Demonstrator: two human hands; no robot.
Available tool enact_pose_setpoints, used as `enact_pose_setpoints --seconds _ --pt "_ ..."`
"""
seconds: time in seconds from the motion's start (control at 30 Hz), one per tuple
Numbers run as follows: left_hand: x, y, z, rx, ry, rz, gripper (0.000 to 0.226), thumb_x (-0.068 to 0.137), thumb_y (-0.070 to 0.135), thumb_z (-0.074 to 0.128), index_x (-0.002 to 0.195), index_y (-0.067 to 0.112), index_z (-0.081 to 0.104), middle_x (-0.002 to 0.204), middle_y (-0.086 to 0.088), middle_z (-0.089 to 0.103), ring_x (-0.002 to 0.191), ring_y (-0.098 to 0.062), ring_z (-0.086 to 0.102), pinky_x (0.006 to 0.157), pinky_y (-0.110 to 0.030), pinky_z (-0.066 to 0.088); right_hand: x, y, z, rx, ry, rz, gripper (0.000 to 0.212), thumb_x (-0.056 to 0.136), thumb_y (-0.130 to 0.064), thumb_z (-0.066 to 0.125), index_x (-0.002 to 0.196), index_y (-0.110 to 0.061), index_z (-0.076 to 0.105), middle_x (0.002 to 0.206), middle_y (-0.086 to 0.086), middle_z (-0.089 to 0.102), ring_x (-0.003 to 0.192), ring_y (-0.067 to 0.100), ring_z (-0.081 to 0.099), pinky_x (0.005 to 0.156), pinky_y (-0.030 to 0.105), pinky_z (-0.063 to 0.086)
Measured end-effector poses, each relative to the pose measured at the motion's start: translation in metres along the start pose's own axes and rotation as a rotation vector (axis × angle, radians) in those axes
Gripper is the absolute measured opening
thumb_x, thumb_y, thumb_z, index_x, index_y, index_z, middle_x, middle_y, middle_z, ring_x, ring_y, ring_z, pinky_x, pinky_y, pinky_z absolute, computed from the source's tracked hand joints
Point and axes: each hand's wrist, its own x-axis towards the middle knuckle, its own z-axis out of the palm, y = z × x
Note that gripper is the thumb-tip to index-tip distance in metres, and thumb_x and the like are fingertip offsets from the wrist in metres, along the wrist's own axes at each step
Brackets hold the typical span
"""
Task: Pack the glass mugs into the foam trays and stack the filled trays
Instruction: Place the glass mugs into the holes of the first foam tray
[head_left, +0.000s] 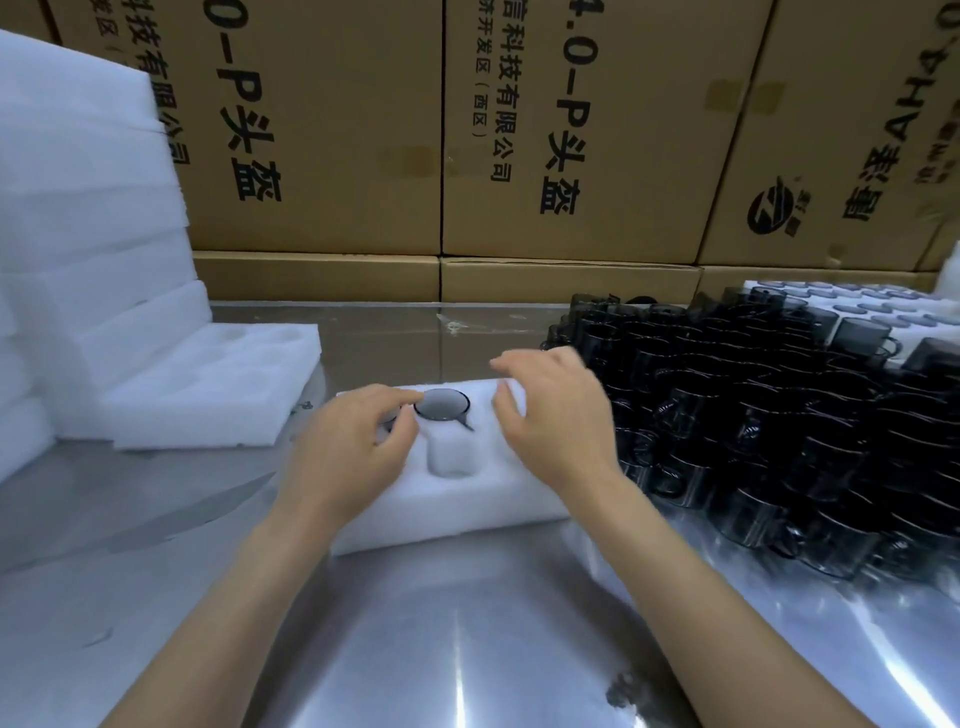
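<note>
In the head view, a white foam tray (457, 499) is seen lying on the shiny metal table (415, 649), in the middle. One dark glass mug (442, 404) is seated upright in a far pocket of the tray, with its rim level with the foam and its handle pointing to the near right. The pocket just in front of it is unfilled. The left hand (345, 452) is laid over the left part of the tray; its fingers (400, 397) are loosely bent and the forefinger tip touches the rim of the mug, but nothing is gripped. The right hand (556, 415) is held over the right part of the tray, with the fingers curled loosely and a little apart; whether they touch the foam cannot be told.

To the right, many dark mugs (753, 415) are crowded together on the table. Behind them, a filled tray (857, 306) is seen. To the left, an unfilled tray (208, 384) lies near a stack of foam (88, 208). Cardboard boxes (571, 130) are stacked behind the table.
</note>
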Motion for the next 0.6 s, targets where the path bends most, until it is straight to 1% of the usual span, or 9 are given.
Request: enact_pose_setpoints --seconds 0.07,0.13,0.2,0.27,0.33,0.37,0.43,0.53,0.6 --pt "-0.002 0.005 -0.004 0.034 0.009 0.058 0.026 0.088 0.028 0.047 0.095 0.026 0.072 0.094 0.017 0.067 0.086 -0.005 0.056 0.065 -0.009 0.035 0.007 0.009 -0.015 -0.072 0.196 0.118 0.023 0.087 -0.017 0.054 0.105 -0.014 0.068 0.106 0.002 0.064 0.097 0.027 0.052 0.074 0.034 0.036" --pt "-0.002 0.01 -0.006 0.109 -0.052 0.101 0.033 0.086 0.034 0.041 0.094 0.027 0.072 0.095 0.016 0.068 0.091 -0.009 0.06 0.066 -0.022 0.041 0.011 0.023 -0.03 -0.162 0.308 0.253 0.023 0.085 -0.02 0.055 0.104 -0.015 0.066 0.107 0.006 0.057 0.096 0.027 0.049 0.075 0.035 0.034" --pt "-0.003 0.011 -0.005 0.166 -0.144 0.092 0.027 0.09 0.036 0.044 0.098 0.031 0.07 0.102 0.019 0.066 0.097 -0.007 0.058 0.069 -0.025 0.043 0.01 0.039 -0.039 -0.267 0.238 0.402 0.03 0.086 -0.028 0.054 0.112 -0.014 0.061 0.113 0.009 0.051 0.104 0.028 0.045 0.084 0.04 0.036" --pt "-0.004 0.011 -0.005 0.207 -0.2 0.088 0.025 0.089 0.039 0.049 0.107 0.036 0.066 0.112 0.023 0.061 0.102 -0.003 0.056 0.07 -0.023 0.039 0.006 0.049 -0.043 -0.361 0.06 0.544 0.039 0.089 -0.037 0.053 0.12 -0.013 0.054 0.12 0.011 0.048 0.113 0.031 0.041 0.092 0.043 0.033" --pt "-0.007 0.013 -0.005 0.258 -0.234 0.119 0.03 0.089 0.043 0.047 0.114 0.037 0.062 0.117 0.024 0.058 0.104 -0.003 0.054 0.07 -0.022 0.038 0.001 0.053 -0.041 -0.451 -0.093 0.6 0.044 0.091 -0.043 0.05 0.121 -0.011 0.051 0.124 0.012 0.046 0.116 0.031 0.04 0.095 0.043 0.031" --pt "-0.008 0.014 -0.005 0.269 -0.243 0.138 0.031 0.09 0.043 0.046 0.116 0.038 0.061 0.119 0.024 0.057 0.106 -0.004 0.054 0.071 -0.023 0.04 0.0 0.054 -0.039 -0.475 -0.127 0.6 0.044 0.091 -0.044 0.05 0.119 -0.011 0.051 0.123 0.011 0.045 0.116 0.031 0.041 0.095 0.043 0.031" --pt "-0.01 0.017 -0.005 0.267 -0.267 0.155 0.033 0.091 0.041 0.045 0.12 0.038 0.06 0.126 0.025 0.053 0.111 -0.004 0.052 0.076 -0.024 0.042 -0.001 0.055 -0.037 -0.484 -0.129 0.593 0.043 0.091 -0.045 0.051 0.117 -0.01 0.051 0.122 0.012 0.045 0.114 0.03 0.042 0.094 0.042 0.031" --pt "-0.01 0.018 -0.005 0.258 -0.319 0.125 0.041 0.091 0.033 0.042 0.13 0.041 0.051 0.143 0.022 0.04 0.127 -0.003 0.041 0.088 -0.023 0.039 -0.001 0.058 -0.037 -0.476 -0.089 0.61 0.041 0.091 -0.042 0.053 0.115 -0.008 0.05 0.122 0.014 0.046 0.113 0.032 0.043 0.094 0.043 0.031" --pt "-0.009 0.018 -0.006 0.24 -0.36 0.113 0.046 0.091 0.029 0.041 0.135 0.04 0.045 0.146 0.018 0.039 0.13 -0.004 0.037 0.094 -0.023 0.036 -0.001 0.062 -0.037 -0.474 -0.078 0.639 0.04 0.092 -0.039 0.052 0.115 -0.007 0.05 0.122 0.015 0.047 0.113 0.033 0.044 0.094 0.043 0.03"
